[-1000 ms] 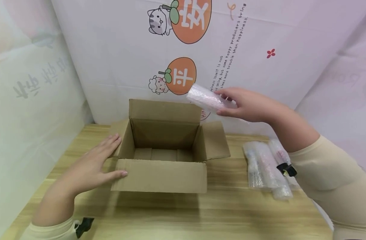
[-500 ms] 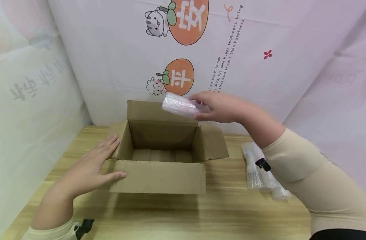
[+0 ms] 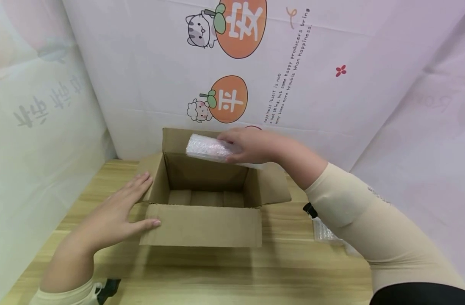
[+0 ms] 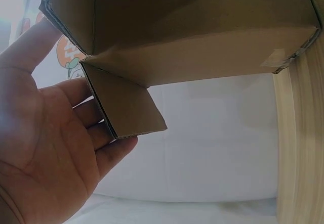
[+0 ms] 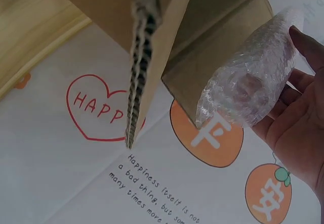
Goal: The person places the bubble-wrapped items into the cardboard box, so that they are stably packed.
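An open cardboard box point(image 3: 202, 226) stands on the wooden table with its flaps folded outward. My left hand point(image 3: 120, 216) rests against the left flap point(image 4: 124, 105), its fingers fairly straight and its thumb on the front flap; in the left wrist view the fingers lie along that flap's outer side. Over the back part of the box, my right hand point(image 3: 251, 145) grips a bubble-wrapped roll point(image 3: 206, 147) between thumb and fingers. Seen from the right wrist, the bubble-wrapped roll point(image 5: 253, 80) shows a pinkish core whose kind I cannot tell.
More bubble-wrapped pieces point(image 3: 325, 232) lie on the table point(image 3: 293, 262) to the right, mostly hidden behind my right forearm. A white printed sheet point(image 3: 148, 63) hangs behind the box, with white sheeting on both sides.
My right hand has carried the bubble-wrapped roll leftward and down, from right of the box to over its back part. The left hand has stayed at the left flap.
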### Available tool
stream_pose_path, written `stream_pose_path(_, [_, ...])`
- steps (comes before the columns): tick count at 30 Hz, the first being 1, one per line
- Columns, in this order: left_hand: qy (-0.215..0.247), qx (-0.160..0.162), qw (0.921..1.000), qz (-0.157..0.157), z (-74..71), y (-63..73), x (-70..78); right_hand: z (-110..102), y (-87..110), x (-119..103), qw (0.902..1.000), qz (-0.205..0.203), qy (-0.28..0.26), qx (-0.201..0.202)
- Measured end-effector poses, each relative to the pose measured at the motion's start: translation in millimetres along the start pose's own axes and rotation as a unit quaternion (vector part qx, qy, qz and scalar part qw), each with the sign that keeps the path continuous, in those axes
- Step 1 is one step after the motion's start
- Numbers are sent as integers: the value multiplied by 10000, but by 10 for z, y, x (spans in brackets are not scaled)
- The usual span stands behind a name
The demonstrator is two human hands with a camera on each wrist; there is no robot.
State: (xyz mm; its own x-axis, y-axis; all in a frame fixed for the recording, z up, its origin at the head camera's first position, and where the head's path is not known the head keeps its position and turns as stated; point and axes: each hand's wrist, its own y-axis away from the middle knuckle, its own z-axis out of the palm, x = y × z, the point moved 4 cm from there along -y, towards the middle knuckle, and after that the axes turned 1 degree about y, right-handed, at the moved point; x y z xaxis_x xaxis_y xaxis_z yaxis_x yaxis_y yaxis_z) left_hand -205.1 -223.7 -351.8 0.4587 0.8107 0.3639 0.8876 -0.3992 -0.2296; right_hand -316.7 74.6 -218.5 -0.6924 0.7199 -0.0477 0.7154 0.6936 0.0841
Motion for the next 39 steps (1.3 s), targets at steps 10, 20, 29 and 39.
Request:
stream_pose_path(10, [-64, -10, 10000, 46, -2, 22, 25, 224, -237, -118, 9994, -198, 131, -269])
stream_pose_path(20, [-93, -34, 9999, 80, 12, 5, -22, 433, -408, -177, 9975, -182, 137, -670])
stream_pose_path(29, [-134, 21, 9999, 69, 15, -11, -39, 580, -477, -188, 9957, -98, 146, -910])
stream_pose_path(39, [-134, -22, 9999, 99, 19, -31, -48, 643, -526, -194, 9947, -115, 193, -1004])
